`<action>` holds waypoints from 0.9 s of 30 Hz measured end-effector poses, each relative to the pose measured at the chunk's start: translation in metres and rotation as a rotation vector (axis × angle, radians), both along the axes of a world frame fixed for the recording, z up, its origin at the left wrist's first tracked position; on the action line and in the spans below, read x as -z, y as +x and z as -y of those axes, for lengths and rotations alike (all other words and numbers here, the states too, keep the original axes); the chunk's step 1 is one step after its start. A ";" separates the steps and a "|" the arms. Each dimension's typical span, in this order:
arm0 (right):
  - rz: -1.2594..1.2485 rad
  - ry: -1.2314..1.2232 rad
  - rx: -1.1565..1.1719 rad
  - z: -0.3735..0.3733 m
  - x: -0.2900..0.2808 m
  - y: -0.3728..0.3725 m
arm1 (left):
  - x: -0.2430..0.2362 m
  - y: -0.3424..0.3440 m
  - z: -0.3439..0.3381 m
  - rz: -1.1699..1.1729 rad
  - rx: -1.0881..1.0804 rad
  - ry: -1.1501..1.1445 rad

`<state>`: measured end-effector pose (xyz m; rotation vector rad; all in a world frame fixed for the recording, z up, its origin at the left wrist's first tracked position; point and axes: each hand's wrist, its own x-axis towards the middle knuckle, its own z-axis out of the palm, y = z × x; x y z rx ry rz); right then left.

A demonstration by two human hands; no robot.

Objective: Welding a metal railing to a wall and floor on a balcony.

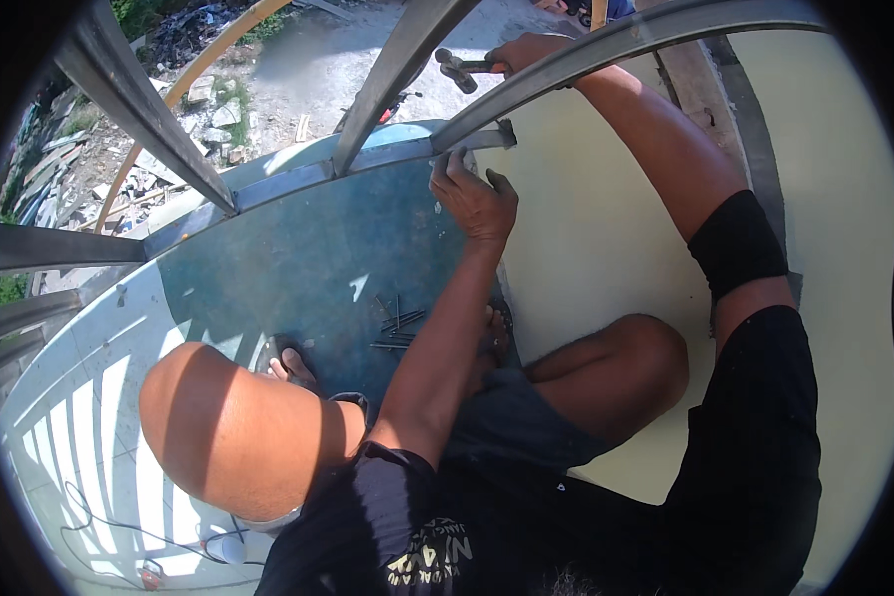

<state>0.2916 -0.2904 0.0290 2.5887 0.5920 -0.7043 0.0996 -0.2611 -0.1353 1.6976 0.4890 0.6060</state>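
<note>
My right hand (528,50) is raised at the top of the view, shut on the handle of a hammer (457,70) whose metal head points left, behind a curved metal rail (606,50). My left hand (472,194) rests lower down on the edge where the dark green floor (308,258) meets the pale yellow wall (586,248). Its fingers pinch at something small against the lower rail (387,159); what it is cannot be made out. Several long nails (397,326) lie loose on the green floor near my feet.
I squat with both knees up, sandalled feet (288,363) on the green floor. Grey metal railing bars (149,119) fan out at the left and top. Beyond them lies rubble and dirt ground far below. A cable and small device (218,544) lie on white tiles at the lower left.
</note>
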 end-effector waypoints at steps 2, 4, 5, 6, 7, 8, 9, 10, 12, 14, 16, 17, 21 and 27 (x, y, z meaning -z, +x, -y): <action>-0.017 -0.018 -0.035 -0.004 -0.001 -0.005 | 0.010 0.012 -0.024 0.028 0.085 0.176; -0.017 -0.096 -0.030 -0.009 -0.005 -0.013 | 0.018 0.023 -0.045 0.006 0.132 0.308; -0.025 -0.162 -0.035 -0.012 -0.007 -0.018 | 0.020 0.028 -0.053 -0.051 0.218 0.430; -0.046 -0.233 -0.026 -0.015 -0.008 -0.022 | 0.022 0.034 -0.057 -0.148 0.253 0.424; -0.031 -0.230 -0.046 -0.017 -0.009 -0.027 | 0.024 0.039 -0.063 -0.140 0.228 0.426; 0.003 -0.250 -0.082 -0.018 -0.010 -0.032 | 0.027 0.043 -0.070 -0.203 0.327 0.497; 0.035 -0.270 -0.116 -0.020 -0.009 -0.035 | 0.029 0.046 -0.074 -0.293 0.465 0.558; 0.024 -0.286 -0.076 -0.020 -0.008 -0.038 | 0.031 0.048 -0.077 -0.275 0.428 0.562; 0.023 -0.305 -0.164 -0.020 -0.004 -0.037 | 0.036 0.048 -0.080 -0.177 0.419 0.508; 0.029 -0.322 -0.249 -0.018 0.000 -0.031 | 0.040 0.048 -0.080 -0.124 0.359 0.521; -0.036 -0.384 -0.196 -0.014 0.000 -0.023 | 0.044 0.050 -0.079 -0.112 0.348 0.527; -0.018 -0.416 -0.203 -0.011 0.000 -0.021 | 0.045 0.050 -0.079 -0.107 0.356 0.524; 0.071 0.036 -0.066 0.000 -0.004 -0.021 | 0.049 0.050 -0.079 -0.117 0.405 0.517; 0.056 -0.205 -0.273 -0.008 0.006 -0.018 | 0.051 0.051 -0.078 -0.036 0.310 0.532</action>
